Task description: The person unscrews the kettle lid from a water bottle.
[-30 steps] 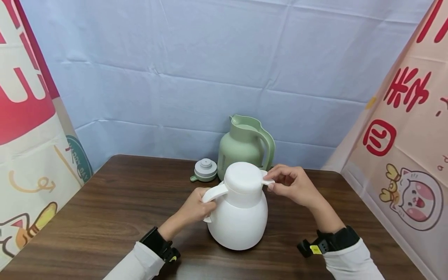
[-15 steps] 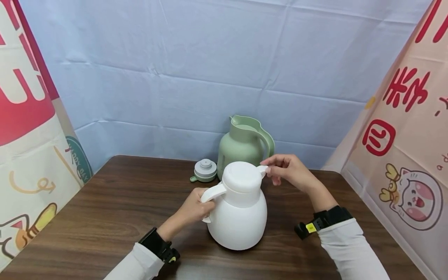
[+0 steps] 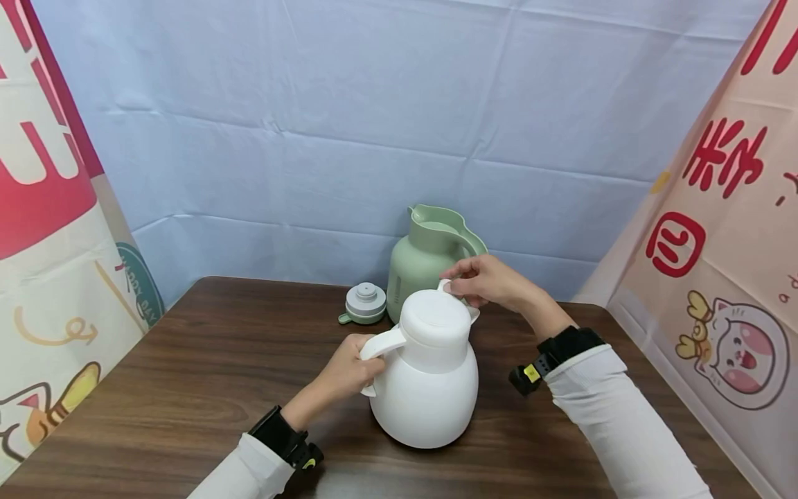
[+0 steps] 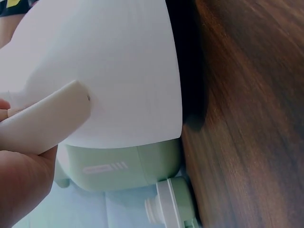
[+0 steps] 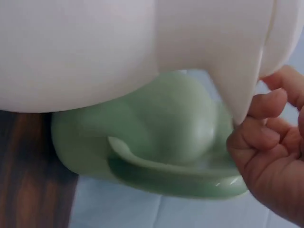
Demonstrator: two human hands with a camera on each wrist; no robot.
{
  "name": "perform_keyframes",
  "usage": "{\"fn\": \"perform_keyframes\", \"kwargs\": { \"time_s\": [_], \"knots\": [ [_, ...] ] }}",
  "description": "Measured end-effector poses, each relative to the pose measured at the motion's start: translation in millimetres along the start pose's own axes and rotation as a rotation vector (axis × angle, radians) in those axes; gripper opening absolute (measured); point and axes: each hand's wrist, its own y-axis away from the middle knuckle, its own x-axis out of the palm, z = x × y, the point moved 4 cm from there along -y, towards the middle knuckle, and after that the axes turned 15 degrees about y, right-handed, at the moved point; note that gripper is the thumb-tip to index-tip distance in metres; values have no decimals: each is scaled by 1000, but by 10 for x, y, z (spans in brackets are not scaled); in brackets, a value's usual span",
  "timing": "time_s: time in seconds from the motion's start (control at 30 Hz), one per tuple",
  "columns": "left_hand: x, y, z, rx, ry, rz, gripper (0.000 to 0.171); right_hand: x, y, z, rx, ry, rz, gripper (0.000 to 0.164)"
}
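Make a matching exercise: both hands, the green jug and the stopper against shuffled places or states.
1. Left hand
2. Right hand
3. Green jug
4. Grey and green stopper

A. Behind the white jug
B. On the table beside the green jug
C. Pinching the tab of the white lid
D. Gripping the handle of the white jug

Pairs: 1-D, 2-C, 3-A, 4-B

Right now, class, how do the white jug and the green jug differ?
The white jug wears a lid; the green jug has none on its mouth. The white jug's handle points left, the green jug's right. The white jug stands in front, the green jug behind it. Both stand upright on the table.
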Motion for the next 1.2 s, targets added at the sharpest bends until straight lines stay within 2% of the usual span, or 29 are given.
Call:
{"fn": "perform_keyframes", "kwargs": {
  "time_s": [0.17, 0.43, 0.57, 0.73, 1.0, 1.2],
  "knots": [
    [5, -5, -2, 13, -16, -2, 20, 20, -104, 221, 19, 148, 8, 21],
    [6, -5, -10, 39, -37, -6, 21, 102, -145, 493, -36, 326, -83, 15],
    [-9, -5, -25, 48, -44, -13, 21, 169, -145, 586, -82, 340, -102, 20],
    [-24, -7, -30, 65, -45, -1, 23, 243, -138, 642, -164, 317, -83, 23],
    [-47, -2, 0, 19, -43, -33, 31, 315, -100, 708, -319, 311, -62, 22],
    [-40, -15, 15, 60, -33, -3, 27, 356, -58, 742, -411, 358, -58, 22]
  ]
}}
